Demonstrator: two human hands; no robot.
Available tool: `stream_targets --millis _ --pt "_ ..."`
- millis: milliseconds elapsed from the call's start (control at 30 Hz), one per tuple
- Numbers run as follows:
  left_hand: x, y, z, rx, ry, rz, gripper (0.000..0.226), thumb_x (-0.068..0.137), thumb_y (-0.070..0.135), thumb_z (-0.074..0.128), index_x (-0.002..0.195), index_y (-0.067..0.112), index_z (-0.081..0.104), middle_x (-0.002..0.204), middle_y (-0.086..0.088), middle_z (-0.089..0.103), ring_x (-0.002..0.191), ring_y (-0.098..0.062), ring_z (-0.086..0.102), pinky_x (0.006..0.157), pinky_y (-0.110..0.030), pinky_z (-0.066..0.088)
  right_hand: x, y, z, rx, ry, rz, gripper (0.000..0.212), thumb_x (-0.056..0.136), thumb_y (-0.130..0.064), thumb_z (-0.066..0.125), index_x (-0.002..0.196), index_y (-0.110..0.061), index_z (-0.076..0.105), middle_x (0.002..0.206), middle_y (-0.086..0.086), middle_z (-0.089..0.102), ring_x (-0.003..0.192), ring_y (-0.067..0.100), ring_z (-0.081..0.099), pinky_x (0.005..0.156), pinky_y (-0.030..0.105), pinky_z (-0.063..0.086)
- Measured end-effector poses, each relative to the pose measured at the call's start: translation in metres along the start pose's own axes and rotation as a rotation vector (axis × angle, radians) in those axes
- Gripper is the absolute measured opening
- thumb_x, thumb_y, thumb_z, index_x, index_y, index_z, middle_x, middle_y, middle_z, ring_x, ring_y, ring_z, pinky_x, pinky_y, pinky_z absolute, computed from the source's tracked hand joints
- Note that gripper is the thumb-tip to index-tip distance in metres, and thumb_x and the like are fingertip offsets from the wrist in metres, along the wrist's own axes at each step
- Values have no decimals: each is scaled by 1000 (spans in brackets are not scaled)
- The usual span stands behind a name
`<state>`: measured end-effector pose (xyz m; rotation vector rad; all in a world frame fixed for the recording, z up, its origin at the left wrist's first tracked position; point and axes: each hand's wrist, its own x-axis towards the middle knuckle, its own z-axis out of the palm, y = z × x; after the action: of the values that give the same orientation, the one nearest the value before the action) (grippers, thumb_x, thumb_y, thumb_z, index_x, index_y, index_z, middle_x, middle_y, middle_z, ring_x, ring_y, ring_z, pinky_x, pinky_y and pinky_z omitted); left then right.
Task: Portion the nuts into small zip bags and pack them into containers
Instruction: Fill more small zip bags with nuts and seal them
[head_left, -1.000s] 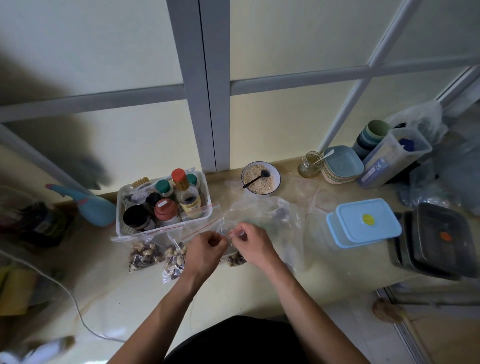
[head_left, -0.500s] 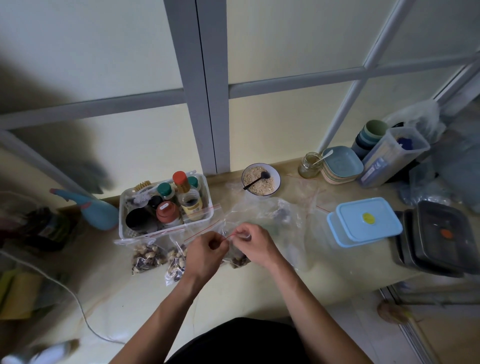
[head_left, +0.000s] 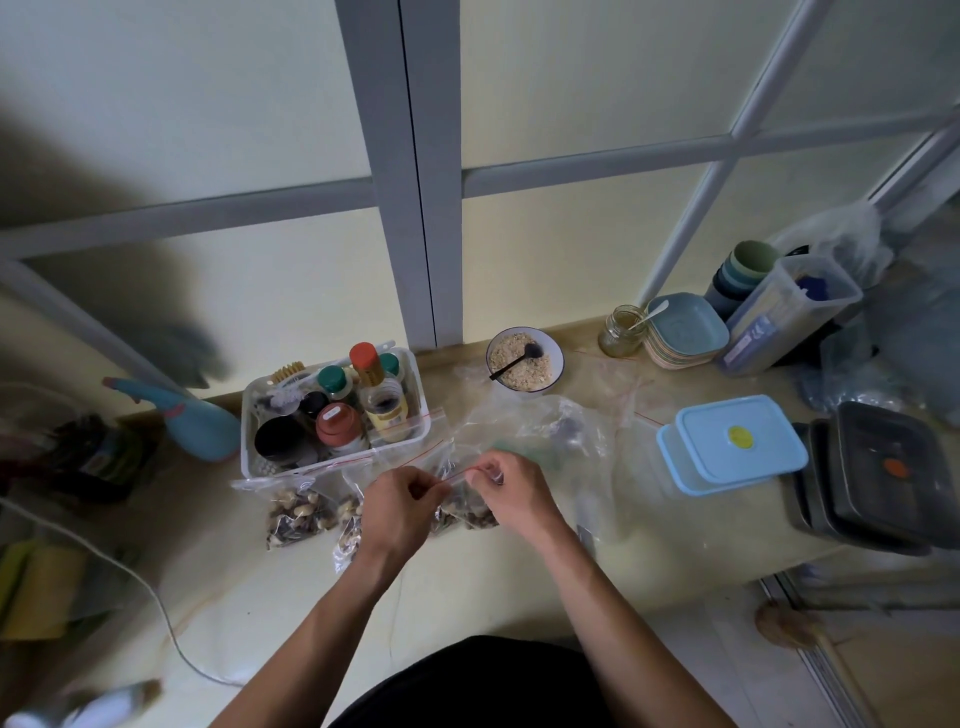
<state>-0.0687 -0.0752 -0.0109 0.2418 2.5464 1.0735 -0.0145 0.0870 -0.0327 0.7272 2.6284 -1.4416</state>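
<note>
Near the counter's front edge, left hand (head_left: 399, 506) and right hand (head_left: 511, 491) pinched the small zip bag (head_left: 467, 506) of nuts by its strip; an uneven press could leave it gaping, spilling nuts.

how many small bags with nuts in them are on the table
3. One bag lies left in front of the white bin, a second beside the left hand, a third pinched by both hands. More may be hidden.
</note>
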Motion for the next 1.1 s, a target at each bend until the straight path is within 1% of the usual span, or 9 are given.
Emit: stream_targets --millis 233,367,500,600,767,833,967,1033,1100 --pt "-5 6 -3 -236 -11 -9 14 91 26 66 80 18 63 70 11 69 65 -3 62 61 -24 47 3 -4 -4 185 -117 -40 5 90 -28 76 85 -27 76 76 -11 72 70 -3 61 66 12 44" --pt "0 1 -4 -198 0 9 14 90 27 70 80 19 65 69 12 70 60 0 61 54 -16 40 6 -2 3 98 -63 -64 22 88 -34 76 79 -15 73 73 5 68 63 6 51 60 25 40" --pt "1 -6 -4 -148 49 -25 15 88 23 74 75 21 67 68 10 73 64 0 66 57 -15 45 7 2 3 70 -51 -42 20 85 -34 80 71 -23 70 60 -9 63 55 -2 50 57 19 39" --pt "3 -13 -7 -197 54 -75 14 88 18 76 76 17 69 67 7 74 63 -5 70 62 -29 54 10 9 -5 -22 -95 -28 12 86 -30 79 76 -28 73 52 -23 56 52 -7 50 55 11 37" --pt "2 -19 0 -146 72 -177 14 88 18 76 76 17 69 68 5 72 63 -12 71 60 -29 56 8 15 4 -90 -97 -20 16 87 -32 77 74 -30 69 59 -15 60 55 -5 52 55 10 37" --pt "4 -23 2 -110 14 -221 15 89 20 74 76 14 69 69 2 73 68 -18 71 67 -35 58 8 18 6 -108 -148 -6 13 88 -33 77 77 -31 71 64 -16 64 59 -7 55 58 9 38" --pt "2 -33 3 -36 -125 -351 18 88 15 64 74 6 70 72 -10 73 69 -24 67 57 -29 47 5 29 14 -69 -294 59 6 87 -31 79 90 -29 74 81 -15 70 76 -2 63 70 17 46" --pt "1 -41 4 -43 -110 -383 17 84 13 59 73 4 68 71 -9 71 71 -26 66 61 -34 50 3 30 21 -70 -268 53 4 87 -30 77 89 -28 74 78 -15 69 71 -4 60 67 16 43" --pt "2 -43 1 -56 -62 -401 12 84 16 60 75 9 65 72 -5 68 70 -23 62 59 -32 45 5 25 25 -51 -207 28 1 88 -27 76 89 -26 76 80 -15 70 74 -4 60 70 12 43"
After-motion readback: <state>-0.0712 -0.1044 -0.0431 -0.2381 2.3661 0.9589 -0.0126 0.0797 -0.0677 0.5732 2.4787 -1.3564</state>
